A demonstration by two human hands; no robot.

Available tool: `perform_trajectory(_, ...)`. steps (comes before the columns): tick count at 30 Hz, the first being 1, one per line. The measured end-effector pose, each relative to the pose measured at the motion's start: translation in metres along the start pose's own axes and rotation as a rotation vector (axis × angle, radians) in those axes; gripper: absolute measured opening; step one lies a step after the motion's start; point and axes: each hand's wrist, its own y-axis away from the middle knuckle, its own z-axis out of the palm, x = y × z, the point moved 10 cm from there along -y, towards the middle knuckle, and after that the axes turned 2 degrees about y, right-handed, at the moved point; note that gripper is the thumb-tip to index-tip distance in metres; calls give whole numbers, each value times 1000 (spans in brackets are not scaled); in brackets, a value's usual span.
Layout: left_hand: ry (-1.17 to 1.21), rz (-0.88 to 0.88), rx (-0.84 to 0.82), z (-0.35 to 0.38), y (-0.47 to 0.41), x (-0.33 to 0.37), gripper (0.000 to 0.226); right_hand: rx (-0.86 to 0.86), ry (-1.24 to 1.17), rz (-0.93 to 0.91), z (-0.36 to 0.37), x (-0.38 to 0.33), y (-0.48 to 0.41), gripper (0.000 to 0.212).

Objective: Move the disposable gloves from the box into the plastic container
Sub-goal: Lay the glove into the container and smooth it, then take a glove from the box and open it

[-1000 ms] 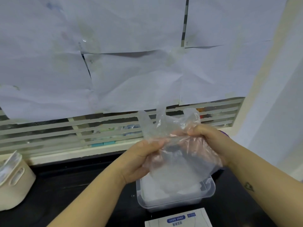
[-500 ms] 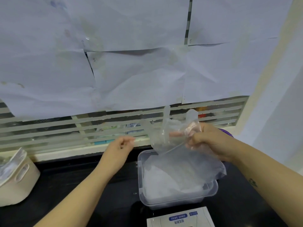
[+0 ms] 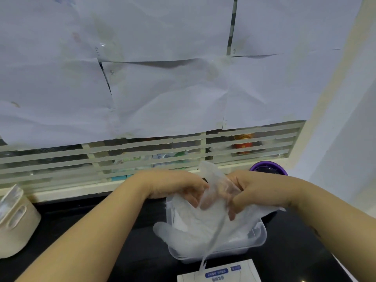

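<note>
Lowered and rejoined, left hand [image 3: 181, 187] and right hand [image 3: 252, 192] each pinch the disposable gloves [image 3: 203, 226]; these hang straight below the grip, into the plastic container [image 3: 261, 239].

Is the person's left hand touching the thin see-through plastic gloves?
Touching. The head view shows the left hand pinching the thin, see-through plastic gloves above the clear plastic container; its fingertips show through the film.
</note>
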Motion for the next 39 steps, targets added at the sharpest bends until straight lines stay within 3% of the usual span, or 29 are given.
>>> perform_trajectory(6, 266, 123, -164, 13, 7, 7, 23, -3, -28, 67, -3, 4, 9, 39)
perform_trajectory(11, 585, 233, -111, 7, 9, 1, 25, -41, -175, 52, 0, 7, 9, 23)
perform_trajectory(14, 772, 319, -65, -12, 16, -2, 24, -114, -337, 5, 3, 15, 3, 37)
perform_trajectory(17, 972, 353, 93, -35, 22, -13, 26, 43, -531, 12, -15, 45, -5, 14)
perform_trajectory(18, 1043, 347, 164, -42, 22, -21, 23, 121, -611, 8, -24, 57, -6, 19)
perform_trajectory(20, 1114, 287, 268, -52, 22, -40, 18, 268, -828, 12, -32, 83, -8, 50)
perform_trajectory(23, 982, 155, 404, -54, 17, -61, 23, 264, -1043, -14, -6, 100, -18, 74)
perform_trajectory(25, 1022, 123, 469, -48, 16, -69, 23, 281, -976, 30, 16, 113, -29, 69)
perform_trajectory(27, 1010, 103, 489, -41, 13, -76, 18, 424, -934, 77, 19, 126, -35, 62)
perform_trajectory(30, 938, 36, 531, -42, 10, -98, 20, 617, -718, 150, 3, 135, -30, 70)
perform_trajectory(34, 928, -113, 847, -67, 25, -142, 16, 650, -463, 239, -3, 146, -28, 85)
perform_trajectory(37, 610, -128, 1127, -87, 48, -146, 10, 628, -376, 289, 5, 154, -32, 84)
perform_trajectory(39, 227, 21, 1178, -88, 56, -109, 7, 619, -350, 298, 9, 155, -36, 79)
